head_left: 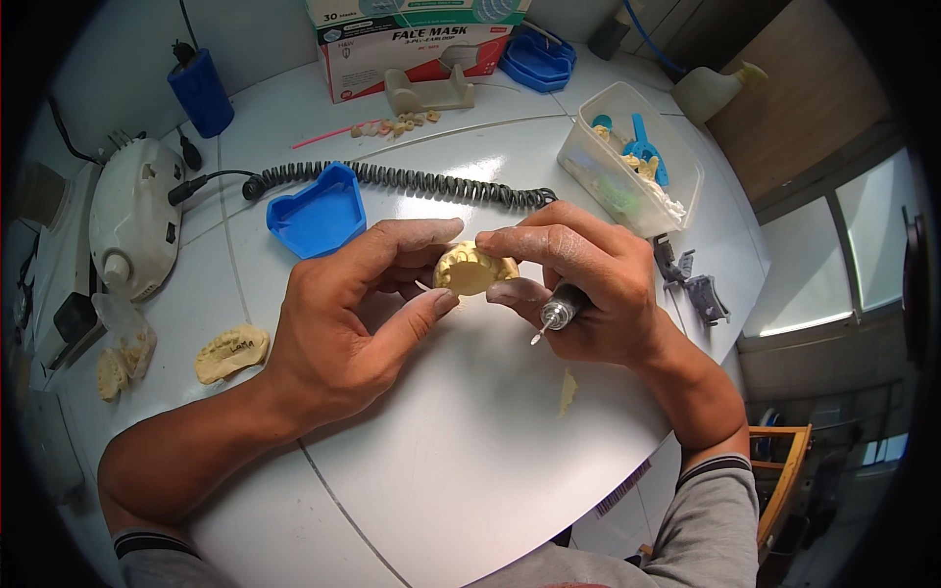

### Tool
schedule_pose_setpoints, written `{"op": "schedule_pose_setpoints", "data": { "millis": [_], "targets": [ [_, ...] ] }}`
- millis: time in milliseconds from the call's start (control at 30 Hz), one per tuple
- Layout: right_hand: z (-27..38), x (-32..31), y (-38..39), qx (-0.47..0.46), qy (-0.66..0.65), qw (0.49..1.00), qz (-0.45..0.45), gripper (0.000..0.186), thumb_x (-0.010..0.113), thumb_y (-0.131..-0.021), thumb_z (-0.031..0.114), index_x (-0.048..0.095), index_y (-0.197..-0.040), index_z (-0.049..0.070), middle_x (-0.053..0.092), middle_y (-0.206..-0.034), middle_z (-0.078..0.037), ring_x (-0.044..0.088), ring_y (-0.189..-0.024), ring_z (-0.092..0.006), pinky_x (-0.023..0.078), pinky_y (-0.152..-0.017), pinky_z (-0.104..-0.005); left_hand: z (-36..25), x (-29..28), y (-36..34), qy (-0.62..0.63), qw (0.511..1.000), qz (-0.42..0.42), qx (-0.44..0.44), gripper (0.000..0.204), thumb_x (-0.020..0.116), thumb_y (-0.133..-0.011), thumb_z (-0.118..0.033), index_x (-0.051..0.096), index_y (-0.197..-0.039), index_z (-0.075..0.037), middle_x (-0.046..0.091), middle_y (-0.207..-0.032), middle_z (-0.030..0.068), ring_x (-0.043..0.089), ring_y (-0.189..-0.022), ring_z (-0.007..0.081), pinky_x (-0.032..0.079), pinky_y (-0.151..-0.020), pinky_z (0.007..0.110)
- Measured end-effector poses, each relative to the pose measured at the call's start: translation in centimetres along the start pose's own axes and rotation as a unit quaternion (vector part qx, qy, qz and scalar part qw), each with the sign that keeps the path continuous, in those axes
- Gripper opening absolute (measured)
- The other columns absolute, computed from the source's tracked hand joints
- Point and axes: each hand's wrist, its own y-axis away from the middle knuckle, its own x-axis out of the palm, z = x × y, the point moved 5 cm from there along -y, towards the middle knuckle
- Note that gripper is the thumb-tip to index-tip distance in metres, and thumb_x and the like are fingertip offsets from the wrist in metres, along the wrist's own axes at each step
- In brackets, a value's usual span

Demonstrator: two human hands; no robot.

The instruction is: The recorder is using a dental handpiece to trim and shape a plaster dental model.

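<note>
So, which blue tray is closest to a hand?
The angular blue plastic tray, just beyond the left hand; the other blue plastic trays sit farther back, beside the multicoloured cardboard box.

The right hand (610,284) apparently hides most of the handpiece (563,308).

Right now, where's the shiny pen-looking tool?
In the head view, just right of centre, the pen-like tool is in the person's right hand, its tip pointing down and left, below and to the right of the yellowish dental model.
</note>
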Motion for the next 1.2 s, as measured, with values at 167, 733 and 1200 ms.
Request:
{"op": "schedule_pose_setpoints", "data": {
  "millis": [167,733,1200],
  "targets": [
    [-0.46,-0.22,0.08,-0.018,-0.004,1.0,-0.009,0.051,0.093,-0.088,0.024,0.076,-0.132,0.006,0.075,-0.096,-0.011,0.076,-0.078,-0.0252,0.061,-0.063,-0.0355,-0.06,0.02,-0.06,0.029,0.999,-0.031,-0.017,0.046,0.069,-0.106,0.001,0.056,-0.151,0.002,0.068,-0.139,0.0168,0.07,-0.128,0.0227,0.057,-0.114,0.037],
    [-0.83,0.11,0.04,-0.018,0.018,0.999,-0.028,0.058,0.093,-0.084,0.025,0.078,-0.137,0.007,0.079,-0.098,-0.015,0.077,-0.079,-0.0239,0.061,-0.063,-0.0335,-0.02,0.24,-0.28,0.068,0.998,0.0,0.01,0.059,0.074,-0.1,0.007,0.052,-0.155,0.003,0.061,-0.144,0.0155,0.071,-0.124,0.0207,0.059,-0.112,0.035],
    [-0.63,-0.19,0.0,0.024,0.026,0.999,0.0,0.047,0.092,-0.086,0.021,0.081,-0.129,0.007,0.077,-0.089,-0.012,0.073,-0.071,-0.0208,0.056,-0.06,-0.0336,-0.04,0.37,-0.19,0.06,0.998,-0.009,-0.022,0.058,0.077,-0.094,0.009,0.055,-0.147,0.004,0.064,-0.138,0.0177,0.076,-0.112,0.0203,0.066,-0.099,0.033]
  ]
}}
